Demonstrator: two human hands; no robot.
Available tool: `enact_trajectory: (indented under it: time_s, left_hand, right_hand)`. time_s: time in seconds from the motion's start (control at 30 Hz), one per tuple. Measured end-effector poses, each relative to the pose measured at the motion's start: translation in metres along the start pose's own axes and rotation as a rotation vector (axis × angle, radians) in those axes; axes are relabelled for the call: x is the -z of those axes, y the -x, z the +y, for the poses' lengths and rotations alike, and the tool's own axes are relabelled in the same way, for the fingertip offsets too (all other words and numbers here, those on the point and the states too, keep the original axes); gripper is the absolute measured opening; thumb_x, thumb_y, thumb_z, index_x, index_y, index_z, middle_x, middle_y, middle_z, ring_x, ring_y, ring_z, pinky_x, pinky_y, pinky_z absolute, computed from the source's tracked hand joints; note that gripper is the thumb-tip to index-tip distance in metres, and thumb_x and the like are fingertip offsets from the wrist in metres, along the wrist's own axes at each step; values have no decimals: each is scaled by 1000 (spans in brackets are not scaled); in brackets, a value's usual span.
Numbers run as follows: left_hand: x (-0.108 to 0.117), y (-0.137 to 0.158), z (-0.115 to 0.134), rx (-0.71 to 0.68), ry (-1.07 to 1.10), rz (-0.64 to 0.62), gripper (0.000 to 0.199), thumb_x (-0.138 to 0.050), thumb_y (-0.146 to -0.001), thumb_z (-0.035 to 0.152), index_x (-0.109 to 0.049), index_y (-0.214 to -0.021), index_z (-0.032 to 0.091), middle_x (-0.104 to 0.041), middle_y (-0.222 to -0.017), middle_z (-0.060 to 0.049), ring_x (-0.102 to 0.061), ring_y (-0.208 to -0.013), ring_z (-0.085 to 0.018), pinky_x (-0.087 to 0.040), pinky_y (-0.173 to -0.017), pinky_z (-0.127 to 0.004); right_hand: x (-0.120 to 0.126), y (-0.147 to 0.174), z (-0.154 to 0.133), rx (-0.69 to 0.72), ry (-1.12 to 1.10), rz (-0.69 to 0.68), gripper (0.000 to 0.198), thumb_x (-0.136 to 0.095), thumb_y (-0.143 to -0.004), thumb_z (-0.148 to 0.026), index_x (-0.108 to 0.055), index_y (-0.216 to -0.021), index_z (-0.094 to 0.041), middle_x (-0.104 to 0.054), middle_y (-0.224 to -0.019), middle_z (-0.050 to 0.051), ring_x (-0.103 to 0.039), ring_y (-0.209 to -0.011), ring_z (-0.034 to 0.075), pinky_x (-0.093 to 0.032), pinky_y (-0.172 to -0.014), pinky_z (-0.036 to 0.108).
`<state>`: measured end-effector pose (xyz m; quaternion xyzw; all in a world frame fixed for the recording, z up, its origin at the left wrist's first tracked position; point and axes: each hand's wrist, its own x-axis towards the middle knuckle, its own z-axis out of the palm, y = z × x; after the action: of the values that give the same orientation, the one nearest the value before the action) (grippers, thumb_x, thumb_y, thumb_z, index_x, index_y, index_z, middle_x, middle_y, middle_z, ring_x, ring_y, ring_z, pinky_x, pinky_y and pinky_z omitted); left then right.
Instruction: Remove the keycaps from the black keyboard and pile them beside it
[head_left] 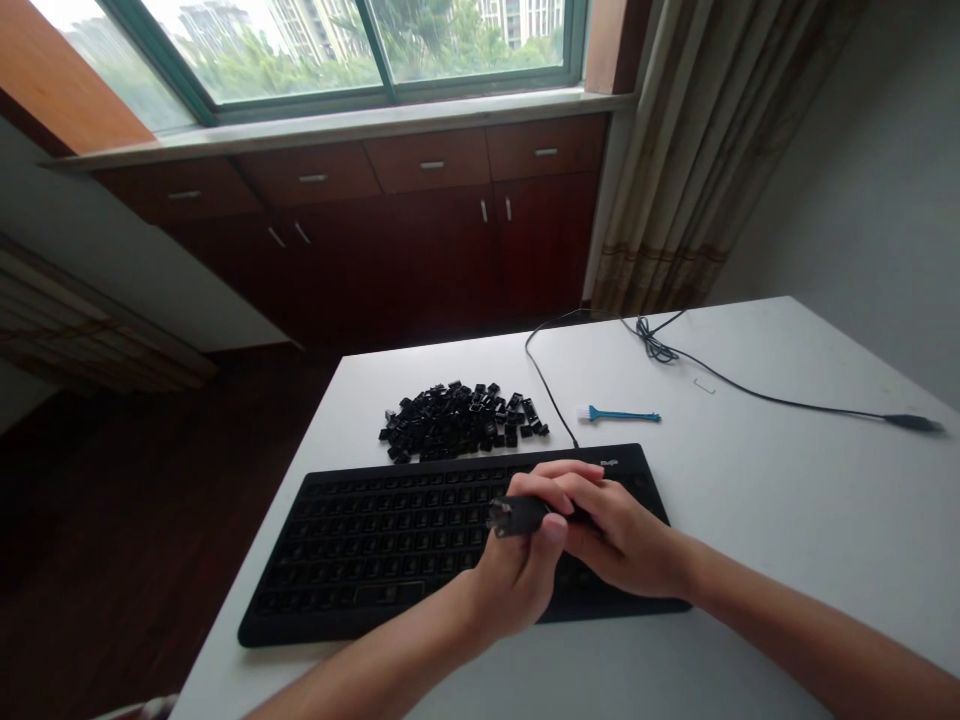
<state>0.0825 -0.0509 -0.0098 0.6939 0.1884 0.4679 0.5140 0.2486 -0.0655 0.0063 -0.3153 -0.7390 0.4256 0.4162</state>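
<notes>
Both my hands are closed together above the right half of a black keyboard (375, 545) whose keycaps are off. My left hand (521, 575) grips a short black cylindrical tool (521, 516), with its rough, greyish end pointing left; its exact kind is unclear. My right hand (615, 530) wraps around the other end of this tool, and its fingers overlap those of my left. Most of the tool's right part is hidden by the fingers. Behind the keyboard lies a loose pile of black keycaps (450, 420).
A blue brush (622, 414) with white bristles lies behind the keyboard's right end. The keyboard's cable (551, 385) runs back to a coiled bundle, with its plug (911, 423) far right. A thin bent wire (703, 386) rests on the white table (787, 480).
</notes>
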Motion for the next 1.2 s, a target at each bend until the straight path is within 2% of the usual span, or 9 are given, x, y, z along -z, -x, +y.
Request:
enact_trajectory:
  time_s: [0.13, 0.27, 0.37, 0.47, 0.6, 0.77, 0.97, 1.1, 1.2]
  left_hand:
    - [1, -3, -2, 74, -11, 30, 25, -36, -107, 41, -48, -117, 22, -57, -138, -14, -56, -128, -25, -49, -107, -49]
    - [1, -4, -3, 158, -42, 8, 40, -44, -105, 41, -41, -140, 22, -54, -142, -14, -53, -132, -26, -44, -113, -49]
    - [1, -5, -2, 193, -114, -16, 51, -53, -101, 39, -35, -146, 23, -50, -144, -14, -54, -131, -26, -47, -111, -47]
    - [3, -6, 2, 162, -357, -68, 53, -62, -95, 32, -39, -142, 22, -50, -143, -15, -51, -131, -28, -46, -111, -50]
    - [10, -10, 6, 82, -702, -251, 44, -62, -93, 28, -52, -135, 22, -55, -139, -12, -51, -129, -30, -44, -110, -53]
    - [11, -13, 3, 44, -857, -351, 29, -58, -97, 35, -64, -124, 24, -58, -136, -10, -53, -124, -31, -47, -103, -53]
    - [11, -17, 6, 45, -783, -382, 13, -61, -97, 30, -67, -106, 22, -69, -118, -4, -62, -110, -23, -48, -98, -42]
    - [34, -39, 20, 63, -812, -352, 17, -62, -97, 35, -67, -102, 20, -74, -97, -3, -68, -91, -20, -50, -85, -36]
    - [61, -61, 29, 78, -979, -329, 15, -59, -99, 32, -69, -103, 22, -75, -99, -3, -68, -90, -21, -50, -82, -35]
  right_hand:
    - [0, -2, -1, -56, 13, 65, 35, -54, -99, -20, -56, -134, -28, -66, -130, 9, -65, -116, 24, -53, -97, 40]
    - [0, 3, 4, -170, 18, 133, 22, -57, -99, -26, -60, -121, -25, -70, -110, 8, -67, -95, 23, -54, -85, 37]
    - [2, 6, 9, -274, -187, 297, 16, -54, -101, -34, -62, -111, -24, -63, -93, 4, -61, -81, 18, -51, -76, 31]
    - [10, 5, 13, -308, -497, 530, 18, -58, -99, -40, -61, -93, -24, -49, -75, -2, -46, -63, 13, -42, -60, 26]
    - [22, 1, 15, -308, -648, 682, 31, -63, -94, -45, -56, -74, -22, -44, -68, -3, -40, -59, 13, -39, -57, 27]
    - [23, -1, 16, -371, -634, 723, 34, -66, -92, -46, -56, -71, -21, -43, -64, -3, -36, -55, 12, -35, -51, 26]
    - [21, -2, 16, -379, -679, 752, 34, -68, -91, -44, -55, -71, -20, -44, -64, -3, -35, -54, 10, -33, -50, 23]
    - [22, -2, 15, -383, -696, 760, 34, -69, -90, -44, -56, -71, -20, -45, -64, -3, -36, -53, 9, -34, -50, 22]
    - [23, -2, 15, -384, -697, 747, 34, -69, -91, -44, -56, -71, -19, -45, -63, -3, -36, -53, 9, -34, -49, 22]
